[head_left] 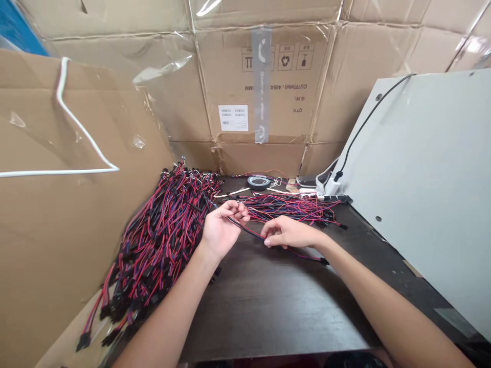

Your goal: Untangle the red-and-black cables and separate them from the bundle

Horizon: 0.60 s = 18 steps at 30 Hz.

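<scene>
A thin red and black wire harness (pixel 250 232) runs between my two hands above the dark table. My left hand (pixel 223 227), palm turned up, has its fingers curled round the upper stretch of the wires. My right hand (pixel 286 232) pinches the same harness farther along, between thumb and fingers. Beyond the right hand the wires trail down to a black connector (pixel 324 261). Just behind both hands lies a flat bundle of red and dark wires (pixel 284 207). Left of my left hand rises a large heap of similar wire harnesses (pixel 164 230).
A roll of black tape (pixel 259 182) lies at the back by a white power strip (pixel 312 192) with plugs. Cardboard boxes (pixel 230 61) wall the back, a cardboard panel (pixel 57 204) the left. A white panel (pixel 425 179) leans on the right. The dark table (pixel 276 317) extends toward me.
</scene>
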{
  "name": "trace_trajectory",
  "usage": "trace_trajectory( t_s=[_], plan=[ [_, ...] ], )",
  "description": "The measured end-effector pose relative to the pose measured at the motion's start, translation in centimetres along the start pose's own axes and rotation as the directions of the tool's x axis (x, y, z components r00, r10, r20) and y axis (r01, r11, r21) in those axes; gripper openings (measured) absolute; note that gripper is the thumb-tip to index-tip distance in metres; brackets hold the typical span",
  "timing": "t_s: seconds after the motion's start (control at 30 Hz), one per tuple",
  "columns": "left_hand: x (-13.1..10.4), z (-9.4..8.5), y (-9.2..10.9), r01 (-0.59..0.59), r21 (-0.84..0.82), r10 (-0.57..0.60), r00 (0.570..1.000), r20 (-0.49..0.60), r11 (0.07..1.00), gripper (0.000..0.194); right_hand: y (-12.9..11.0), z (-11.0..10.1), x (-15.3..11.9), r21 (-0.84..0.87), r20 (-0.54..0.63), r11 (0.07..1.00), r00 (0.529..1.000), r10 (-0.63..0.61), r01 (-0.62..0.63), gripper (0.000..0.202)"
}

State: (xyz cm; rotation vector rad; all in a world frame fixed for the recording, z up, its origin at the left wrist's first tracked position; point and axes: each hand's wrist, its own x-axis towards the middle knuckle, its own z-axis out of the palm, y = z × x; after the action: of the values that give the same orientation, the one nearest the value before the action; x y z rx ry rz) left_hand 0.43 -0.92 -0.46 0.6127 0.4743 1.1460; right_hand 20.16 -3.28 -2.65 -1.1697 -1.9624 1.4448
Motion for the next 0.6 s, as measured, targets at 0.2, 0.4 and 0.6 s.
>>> trace_trajectory(
  t_s=[0.2, 0.4, 0.6],
  plan=[
    [0.0, -0.1, -0.3, 0.003, 0.097, -0.007, 0.999, 0.039, 0.995, 0.046, -0.4, -0.4, -0.4, 0.109, 0.025, 0.994, 1.000, -0.005, 0.002, 0.020],
    [-0.2, 0.1, -0.3, 0.011, 0.356, -0.014, 1.000, 0.006, 0.935, 0.028, 0.0, -1.2, -0.5, 0.141, -0.029, 0.990, 0.999, 0.019, -0.015, 0.020],
    [-0.1, -0.2, -0.2, -0.005, 0.508, 0.033, 0.998, -0.046, 0.861, 0.019, 0.4, -1.5, -0.5, 0.130, -0.097, 0.990, 0.993, 0.071, -0.058, 0.015]
  ],
)
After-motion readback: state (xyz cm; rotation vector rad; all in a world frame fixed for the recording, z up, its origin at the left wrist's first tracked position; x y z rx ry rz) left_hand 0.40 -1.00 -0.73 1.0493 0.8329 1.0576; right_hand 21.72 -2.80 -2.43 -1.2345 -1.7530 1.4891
